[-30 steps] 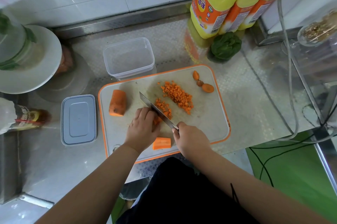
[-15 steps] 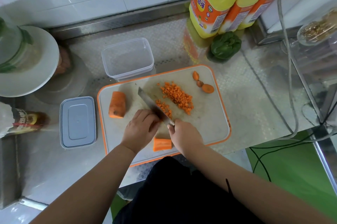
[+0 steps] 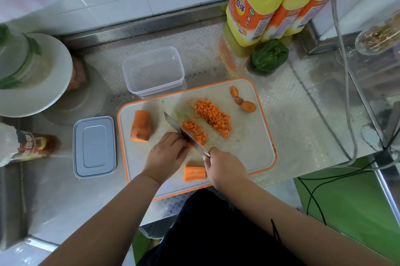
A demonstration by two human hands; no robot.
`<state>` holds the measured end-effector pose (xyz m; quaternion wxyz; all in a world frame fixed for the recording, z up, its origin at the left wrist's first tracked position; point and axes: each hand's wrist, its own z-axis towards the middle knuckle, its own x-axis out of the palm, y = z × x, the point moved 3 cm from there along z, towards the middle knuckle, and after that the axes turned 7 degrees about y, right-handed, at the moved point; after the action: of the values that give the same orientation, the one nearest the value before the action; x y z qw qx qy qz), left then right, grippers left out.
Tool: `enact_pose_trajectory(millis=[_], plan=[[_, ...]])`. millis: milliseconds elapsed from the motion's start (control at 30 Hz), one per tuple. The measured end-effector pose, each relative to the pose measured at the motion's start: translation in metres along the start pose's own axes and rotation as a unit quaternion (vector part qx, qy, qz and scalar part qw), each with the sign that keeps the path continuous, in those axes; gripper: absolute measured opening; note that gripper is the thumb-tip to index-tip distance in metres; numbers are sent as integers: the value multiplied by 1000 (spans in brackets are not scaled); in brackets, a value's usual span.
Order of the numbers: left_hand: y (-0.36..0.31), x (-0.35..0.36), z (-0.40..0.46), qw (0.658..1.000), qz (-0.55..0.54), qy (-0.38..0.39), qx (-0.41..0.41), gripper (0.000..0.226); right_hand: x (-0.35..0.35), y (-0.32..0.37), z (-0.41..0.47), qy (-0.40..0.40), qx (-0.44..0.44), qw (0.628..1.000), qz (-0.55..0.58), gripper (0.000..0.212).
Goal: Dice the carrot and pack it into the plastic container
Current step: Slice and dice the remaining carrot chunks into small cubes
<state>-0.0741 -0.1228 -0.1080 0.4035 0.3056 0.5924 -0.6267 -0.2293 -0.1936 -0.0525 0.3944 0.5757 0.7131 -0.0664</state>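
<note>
Left hand [image 3: 165, 153] sits curled at the near middle of the cutting board [image 3: 249, 146], knuckles up, pinning a bit of carrot that its fingers mostly hide; what it grips cannot be made out clearly. Against its knuckles runs the knife [image 3: 184, 132], blade slanting from the board's centre down toward the near edge, tip pointing away and left. Right hand [image 3: 225, 169] is wrapped around the handle.

Dicing is the step in hand, roughly midway by my reading: two heaps of carrot dice [image 3: 213, 117] lie right of the blade, while a thick carrot chunk [image 3: 140, 126] stands on the board's left side, long axis running away from the person, and a short carrot piece [image 3: 194, 173] lies at the near edge, long axis across. Next calls for short, even chops with fingertips tucked. Beyond the board's far edge, the plastic container [image 3: 153, 70] holds nothing yet.
</note>
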Motion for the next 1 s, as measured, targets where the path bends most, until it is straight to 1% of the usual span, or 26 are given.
enact_pose_trajectory(millis=[100, 167, 267, 367, 467, 600, 733, 867, 1000], plan=[[1, 1, 1, 1000, -11, -3, 4, 7, 8, 3, 6, 15, 25, 1000, 6, 24], [0, 0, 1, 1000, -14, -7, 8, 10, 10, 7, 9, 13, 31, 999, 8, 29], [-1, -3, 1, 1000, -9, -10, 10, 13, 2, 8, 16, 6, 20, 999, 26, 36], [-2, -5, -1, 1000, -10, -14, 6, 14, -7, 3, 15, 11, 5, 998, 64, 34], [-4, -10, -2, 1000, 2, -17, 8, 19, -6, 4, 2, 5, -11, 999, 45, 34], [-4, -14, -2, 1000, -1, -13, -3, 18, -4, 8, -5, 3, -22, 999, 28, 31], [-1, -10, -1, 1000, -1, 7, 2, 20, -1, 8, -2, 1, -3, 1000, 11, 32], [1, -8, 0, 1000, -1, 8, -6, 18, 8, 10, 4, 14, 25, 999, 15, 34], [1, -8, 0, 1000, -1, 8, -2, 20, 8, 17, 12, 9, 24, 1000, 9, 37]])
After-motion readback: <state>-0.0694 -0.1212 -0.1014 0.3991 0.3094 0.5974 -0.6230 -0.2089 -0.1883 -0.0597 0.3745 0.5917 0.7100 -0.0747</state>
